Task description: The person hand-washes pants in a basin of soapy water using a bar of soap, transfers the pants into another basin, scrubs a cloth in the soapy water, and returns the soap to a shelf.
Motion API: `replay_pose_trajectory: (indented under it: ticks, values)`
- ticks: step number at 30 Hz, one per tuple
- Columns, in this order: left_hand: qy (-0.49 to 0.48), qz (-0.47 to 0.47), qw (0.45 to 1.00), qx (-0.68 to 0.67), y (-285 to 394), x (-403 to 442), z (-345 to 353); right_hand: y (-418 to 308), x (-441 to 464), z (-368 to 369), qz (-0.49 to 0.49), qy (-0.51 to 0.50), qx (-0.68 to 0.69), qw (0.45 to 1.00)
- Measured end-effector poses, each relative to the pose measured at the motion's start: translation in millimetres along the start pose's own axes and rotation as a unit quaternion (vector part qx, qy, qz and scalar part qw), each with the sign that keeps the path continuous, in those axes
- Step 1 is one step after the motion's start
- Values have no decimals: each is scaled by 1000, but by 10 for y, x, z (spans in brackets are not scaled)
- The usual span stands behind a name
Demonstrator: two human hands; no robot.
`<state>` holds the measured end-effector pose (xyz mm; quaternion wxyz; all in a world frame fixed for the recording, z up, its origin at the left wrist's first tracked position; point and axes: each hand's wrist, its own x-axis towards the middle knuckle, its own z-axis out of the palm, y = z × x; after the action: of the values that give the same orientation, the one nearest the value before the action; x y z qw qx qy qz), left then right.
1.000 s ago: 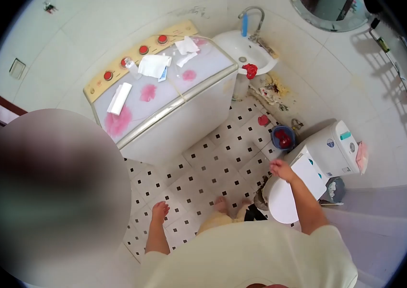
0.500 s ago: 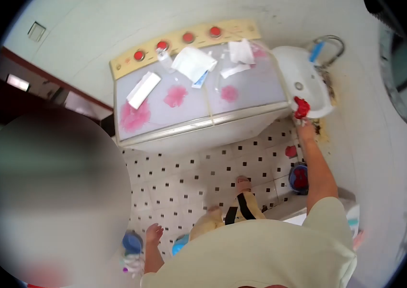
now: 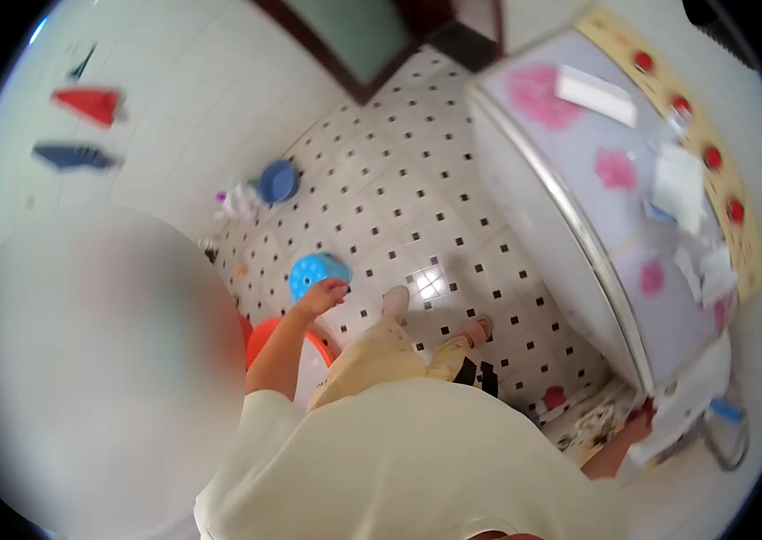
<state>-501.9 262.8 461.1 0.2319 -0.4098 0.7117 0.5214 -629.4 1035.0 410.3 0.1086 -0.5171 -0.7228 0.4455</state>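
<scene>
My right hand [image 3: 638, 427] is at the edge of the white sink [image 3: 682, 400], beside the corner of the washing machine [image 3: 570, 202]. Its fingers are closed on a red cloth [image 3: 644, 411], of which only a small dark red part shows. My left hand [image 3: 325, 294] hangs over the tiled floor, just in front of a light blue plastic stool [image 3: 313, 270]. The fingers of that hand are loosely bent and somewhat apart, with nothing seen in them.
An orange-rimmed tub [image 3: 320, 346] stands by my left leg. A blue basin [image 3: 278, 182] and bottles [image 3: 239, 202] sit by the wall. Tissues [image 3: 678, 189] and a white box [image 3: 595, 95] lie on the washer. A red item [image 3: 554, 396] lies on the floor.
My view has swung to the left, so the washer and sink now appear farther right. The stool and orange-rimmed tub have come into fuller view. My right hand stays by the sink.
</scene>
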Motion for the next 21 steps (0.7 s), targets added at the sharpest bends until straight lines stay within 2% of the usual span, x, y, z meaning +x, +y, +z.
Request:
replay_pose_trajectory:
  ticks: [1, 4, 5, 7, 9, 11, 13, 14, 15, 17, 18, 19, 21]
  values:
    - [15, -3, 1000, -16, -53, -105, 30, -154, -461, 14, -41, 44, 148, 987]
    - [28, -2, 998, -62, -236, -245, 86, 186, -726, 3, 24, 99, 79, 992]
    - [24, -11, 997, -68, -291, -263, 97, 273, -785, 276, -22, 1, 41, 999]
    - [18, -25, 996, -78, -388, -280, 116, 463, -1085, 715, -113, -192, -37, 974]
    - [10, -1, 994, -112, -470, -149, 200, 637, -1513, 1046, -194, -372, -124, 899]
    - [-16, 19, 992, -121, -309, -66, 289, 685, -1904, 1323, -266, -528, -209, 779]
    - [-93, 1, 967, -238, -225, 120, 382, 362, -2549, 2088, 38, -660, -18, 750]
    - [-151, 21, 954, -258, -191, 233, 380, 202, -2872, 2470, 193, -669, 46, 717]
    - [-208, 44, 937, -277, -180, 323, 342, -234, -3668, 2607, 130, -658, -18, 742]
    - [-176, 20, 922, -345, 121, -1, 24, -703, -4684, 2837, 85, -752, -83, 648]
    - [-170, 31, 905, -388, 131, -70, -165, -937, -5271, 2825, 34, -778, -109, 618]
    - [-165, 43, 886, -431, 110, -117, -359, -968, -5621, 2949, 15, -799, -148, 583]
    - [-136, 89, 838, -520, -75, -220, -775, -1043, -6442, 3003, -83, -825, -203, 520]
